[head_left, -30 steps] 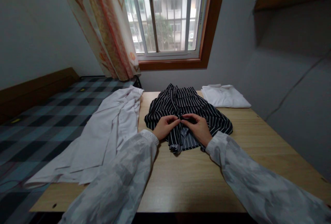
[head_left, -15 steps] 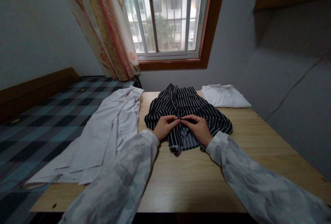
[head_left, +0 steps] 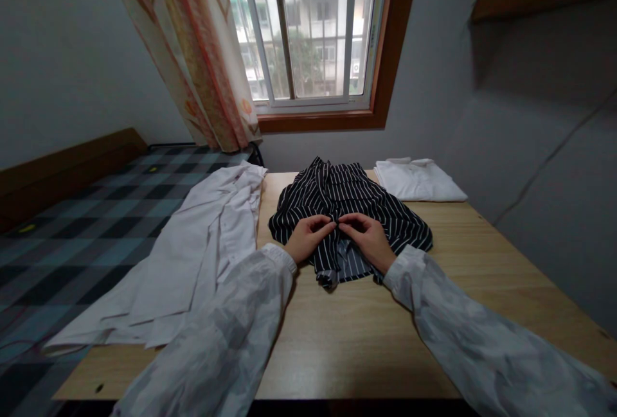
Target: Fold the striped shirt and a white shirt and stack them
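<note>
While the black-and-white striped cotton shirt [head_left: 349, 208] lies rumpled mid-way across the pale wooden table [head_left: 337, 333], the left hand [head_left: 307, 237] and right hand [head_left: 369, 239] pinch its front edge with narrowed fingertips, and the cloth looks light, limp, best gripped at seams.

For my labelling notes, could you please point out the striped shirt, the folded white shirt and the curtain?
striped shirt [head_left: 357, 195], head view, on its upper back panel.
folded white shirt [head_left: 419, 180], head view, on its top face.
curtain [head_left: 202, 63], head view, on its middle folds.

Left hand [head_left: 307, 237] and right hand [head_left: 369, 239], fingertips pinching striped shirt [head_left: 349, 202] on table [head_left: 347, 340].
</note>
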A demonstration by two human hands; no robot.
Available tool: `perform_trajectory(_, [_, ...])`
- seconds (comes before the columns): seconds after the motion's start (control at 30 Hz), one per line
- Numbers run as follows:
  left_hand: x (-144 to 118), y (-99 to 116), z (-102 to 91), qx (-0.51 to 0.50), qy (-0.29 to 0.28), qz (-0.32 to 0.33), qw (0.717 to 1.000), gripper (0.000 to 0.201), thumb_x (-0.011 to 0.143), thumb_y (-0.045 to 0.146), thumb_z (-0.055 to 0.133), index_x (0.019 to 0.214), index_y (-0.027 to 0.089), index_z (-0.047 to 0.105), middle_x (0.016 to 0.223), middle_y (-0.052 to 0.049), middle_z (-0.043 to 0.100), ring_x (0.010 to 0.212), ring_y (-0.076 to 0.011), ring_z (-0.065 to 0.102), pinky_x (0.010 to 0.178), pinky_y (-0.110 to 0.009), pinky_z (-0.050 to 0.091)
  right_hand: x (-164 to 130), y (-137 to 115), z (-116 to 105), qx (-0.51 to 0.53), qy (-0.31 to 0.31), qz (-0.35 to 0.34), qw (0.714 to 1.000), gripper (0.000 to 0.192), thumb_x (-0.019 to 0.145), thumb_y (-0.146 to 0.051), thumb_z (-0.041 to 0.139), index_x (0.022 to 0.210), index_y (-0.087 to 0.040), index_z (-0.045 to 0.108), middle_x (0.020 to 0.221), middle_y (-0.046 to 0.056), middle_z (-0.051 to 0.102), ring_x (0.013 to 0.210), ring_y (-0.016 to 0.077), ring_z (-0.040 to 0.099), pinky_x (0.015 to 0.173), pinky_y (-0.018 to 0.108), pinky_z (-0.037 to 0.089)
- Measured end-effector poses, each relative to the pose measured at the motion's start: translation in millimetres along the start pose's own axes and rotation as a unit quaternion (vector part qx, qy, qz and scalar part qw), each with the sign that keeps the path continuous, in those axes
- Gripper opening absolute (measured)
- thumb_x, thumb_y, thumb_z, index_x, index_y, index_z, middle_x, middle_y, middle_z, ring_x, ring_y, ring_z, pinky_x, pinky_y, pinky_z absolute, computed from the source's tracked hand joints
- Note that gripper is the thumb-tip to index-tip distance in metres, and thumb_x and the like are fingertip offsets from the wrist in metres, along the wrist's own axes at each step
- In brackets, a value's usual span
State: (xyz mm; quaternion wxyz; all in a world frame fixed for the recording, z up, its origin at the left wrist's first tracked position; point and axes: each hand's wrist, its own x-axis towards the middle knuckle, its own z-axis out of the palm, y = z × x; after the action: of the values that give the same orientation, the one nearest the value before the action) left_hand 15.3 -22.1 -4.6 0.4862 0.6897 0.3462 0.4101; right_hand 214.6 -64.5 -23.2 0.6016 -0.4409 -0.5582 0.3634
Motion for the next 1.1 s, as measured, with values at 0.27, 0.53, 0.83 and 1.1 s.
perform_trajectory(0.27, [-1, -1, 0.9, 0.004, 0.0, 0.002, 1.0, 0.042, 0.088, 0.056, 0.085, 0.097, 0.016, 0.077, 0.09, -0.003, 0.075, 0.084, -0.0176, 0.066, 0.081, -0.031, 0.051, -1, -4, 0, -0.008, 0.007, 0.027, 1.0, 0.034, 0.081, -0.052, 0.089, 0.096, -0.022, 0.087, 0.101, 0.009, 0.086, 0.096, 0.0274, 0.078, 0.093, 0.042, 0.062])
perform_trajectory(0.53, [-2, 0, 0.7, 0.011, -0.008, 0.013, 1.0, 0.041, 0.091, 0.057, 0.082, 0.098, 0.016, 0.076, 0.089, -0.002, 0.075, 0.082, -0.0173, 0.066, 0.079, -0.031, 0.051, 0, -3, -2, 0.004, -0.007, 0.025, 1.0, 0.03, 0.081, -0.049, 0.09, 0.097, -0.023, 0.088, 0.1, 0.007, 0.086, 0.096, 0.0269, 0.079, 0.094, 0.042, 0.061])
perform_trajectory(0.83, [-1, -1, 1.5, 0.041, -0.013, 0.036, 0.998, 0.038, 0.093, 0.055, 0.079, 0.099, 0.017, 0.076, 0.091, -0.003, 0.075, 0.086, -0.0186, 0.067, 0.081, -0.031, 0.052, -1, -2, 1, -0.005, 0.006, 0.022, 1.0, 0.028, 0.078, -0.043, 0.092, 0.096, -0.022, 0.087, 0.094, 0.007, 0.084, 0.085, 0.0233, 0.074, 0.084, 0.038, 0.06])
perform_trajectory(1.1, [-2, 1, 2.0, 0.044, -0.019, 0.034, 0.998, 0.036, 0.095, 0.052, 0.076, 0.1, 0.017, 0.076, 0.091, -0.003, 0.074, 0.083, -0.0174, 0.066, 0.079, -0.03, 0.05, -7, -12, 4, -0.051, 0.037, -0.06, 0.996, 0.025, 0.086, -0.041, 0.088, 0.103, -0.023, 0.085, 0.096, 0.005, 0.081, 0.087, 0.0228, 0.072, 0.086, 0.039, 0.06])
